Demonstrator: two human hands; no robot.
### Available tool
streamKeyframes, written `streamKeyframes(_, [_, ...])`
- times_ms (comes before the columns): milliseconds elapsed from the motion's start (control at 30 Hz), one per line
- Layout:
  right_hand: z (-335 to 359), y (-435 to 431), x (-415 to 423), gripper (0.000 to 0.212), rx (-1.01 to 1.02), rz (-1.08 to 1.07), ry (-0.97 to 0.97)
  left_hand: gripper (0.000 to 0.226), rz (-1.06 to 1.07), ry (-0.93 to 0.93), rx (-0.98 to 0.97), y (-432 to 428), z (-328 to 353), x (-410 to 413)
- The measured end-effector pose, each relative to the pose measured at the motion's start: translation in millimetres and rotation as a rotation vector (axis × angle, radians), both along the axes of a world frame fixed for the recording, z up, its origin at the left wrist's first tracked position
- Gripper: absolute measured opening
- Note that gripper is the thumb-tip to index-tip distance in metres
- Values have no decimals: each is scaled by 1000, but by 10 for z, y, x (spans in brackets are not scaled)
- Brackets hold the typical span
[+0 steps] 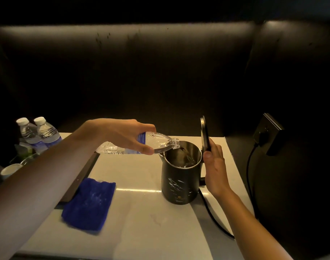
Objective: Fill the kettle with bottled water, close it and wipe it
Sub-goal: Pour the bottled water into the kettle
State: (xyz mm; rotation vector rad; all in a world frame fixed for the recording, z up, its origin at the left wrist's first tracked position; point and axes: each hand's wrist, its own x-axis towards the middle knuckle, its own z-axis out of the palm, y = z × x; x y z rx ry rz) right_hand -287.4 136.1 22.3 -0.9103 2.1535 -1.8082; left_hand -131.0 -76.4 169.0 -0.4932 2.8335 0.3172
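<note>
A black kettle (180, 182) with white marbling stands on the white counter (145, 222), its lid (204, 134) swung upright. My left hand (123, 136) grips a clear water bottle (160, 142) tipped almost flat, its uncapped mouth over the kettle's rim, water running in. My right hand (215, 166) is wrapped around the kettle's handle, thumb up by the lid's hinge. A folded blue cloth (89, 204) lies on the counter to the left of the kettle.
Two capped water bottles (38, 134) stand at the back left beside cups (9, 169) on a dark tray. A black cord (215, 216) runs from the kettle's base toward a wall socket (267, 134) at the right. Dark padded wall behind.
</note>
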Motion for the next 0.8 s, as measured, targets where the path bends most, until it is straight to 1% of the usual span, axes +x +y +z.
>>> streamKeyframes(133, [-1, -2, 7, 77, -2, -4, -1, 80, -16, -4, -49, 1, 67, -49])
streamKeyframes(400, [44, 13, 31, 80, 0, -3, 6, 80, -55, -48, -138, 34, 228, -119])
streamKeyframes(600, [0, 9, 15, 73, -16, -3, 8, 82, -62, -89, -209, 100, 378, -189])
streamKeyframes(800, [16, 0, 11, 73, -16, -4, 2, 83, -81, -154, -271, 189, 530, -274])
